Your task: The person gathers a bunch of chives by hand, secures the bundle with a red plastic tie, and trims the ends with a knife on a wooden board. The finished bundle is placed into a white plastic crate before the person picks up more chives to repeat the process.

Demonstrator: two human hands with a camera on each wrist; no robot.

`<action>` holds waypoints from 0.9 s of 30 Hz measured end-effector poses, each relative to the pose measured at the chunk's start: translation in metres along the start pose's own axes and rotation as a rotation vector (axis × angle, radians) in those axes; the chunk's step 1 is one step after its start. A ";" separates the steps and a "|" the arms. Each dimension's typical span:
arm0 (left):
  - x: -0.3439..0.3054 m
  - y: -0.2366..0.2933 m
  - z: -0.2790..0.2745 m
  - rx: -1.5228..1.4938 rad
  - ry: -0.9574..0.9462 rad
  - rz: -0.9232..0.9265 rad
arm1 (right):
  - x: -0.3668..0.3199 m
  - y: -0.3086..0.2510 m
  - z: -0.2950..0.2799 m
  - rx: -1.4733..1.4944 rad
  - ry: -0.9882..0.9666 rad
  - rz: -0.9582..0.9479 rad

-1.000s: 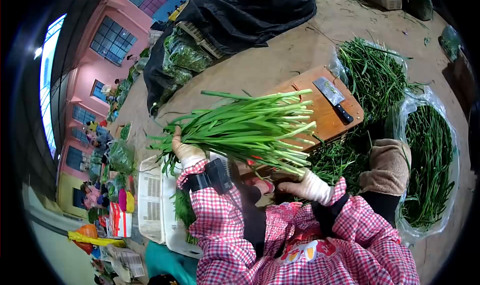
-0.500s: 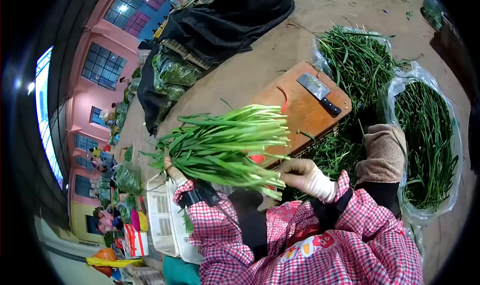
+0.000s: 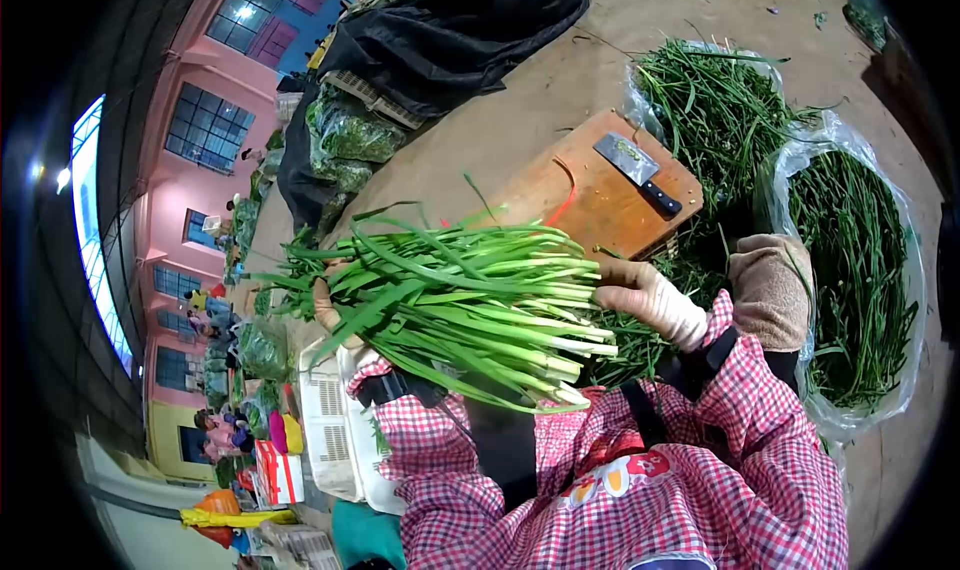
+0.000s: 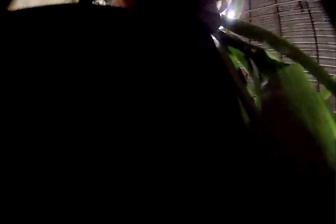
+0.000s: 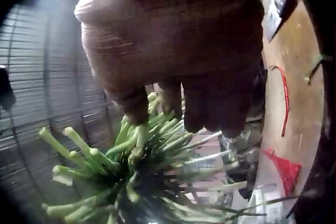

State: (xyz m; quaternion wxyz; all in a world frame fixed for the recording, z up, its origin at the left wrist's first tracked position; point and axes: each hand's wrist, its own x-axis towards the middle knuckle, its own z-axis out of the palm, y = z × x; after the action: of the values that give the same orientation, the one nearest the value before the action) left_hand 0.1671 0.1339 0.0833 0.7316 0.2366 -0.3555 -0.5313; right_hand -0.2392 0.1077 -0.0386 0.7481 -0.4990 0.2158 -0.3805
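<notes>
A thick bunch of chives [image 3: 470, 315] lies crosswise before me, pale cut ends to the right and leafy tips to the left. My left hand [image 3: 326, 308] grips its leafy side, largely covered by leaves. My gloved right hand [image 3: 652, 302] is at the cut ends, thumb and fingers against the upper stalks. In the right wrist view the right hand [image 5: 168, 50] has its fingers extended over the stalk ends [image 5: 94, 153], fingertips right at them. The left wrist view is mostly dark, with a green leaf [image 4: 299, 98] at its right.
Behind the bunch is a wooden board [image 3: 530, 192] with a cleaver [image 3: 640, 175] and a red tie [image 3: 570, 192]. Bags of greens [image 3: 850, 280] stand at the right, beside a towel-covered knee [image 3: 770, 290]. A white crate [image 3: 330, 440] is at the left.
The bunch has tilted, its cut ends turning lower and nearer my body. My right hand has moved from beneath the stalks up to their cut ends. The left hand keeps its hold.
</notes>
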 end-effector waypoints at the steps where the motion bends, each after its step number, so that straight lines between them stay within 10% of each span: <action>1: 0.003 -0.003 0.009 -0.016 -0.060 -0.011 | 0.001 0.004 -0.002 0.042 -0.049 0.020; 11: 0.000 0.001 0.024 -0.285 0.005 -0.205 | -0.012 0.004 -0.012 -0.093 0.371 -0.045; 22: 0.003 -0.049 0.039 -0.210 0.080 -0.076 | 0.028 -0.029 0.062 -1.147 0.186 -0.631; 27: -0.006 -0.041 -0.005 -0.228 0.109 -0.010 | 0.001 -0.020 0.051 -0.753 0.162 -0.585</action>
State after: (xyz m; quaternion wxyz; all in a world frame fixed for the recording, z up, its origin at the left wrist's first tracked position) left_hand 0.1454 0.1260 0.0489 0.7692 0.1822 -0.2515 -0.5584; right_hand -0.2103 0.1326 0.0005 0.3580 -0.7437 0.2467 -0.5079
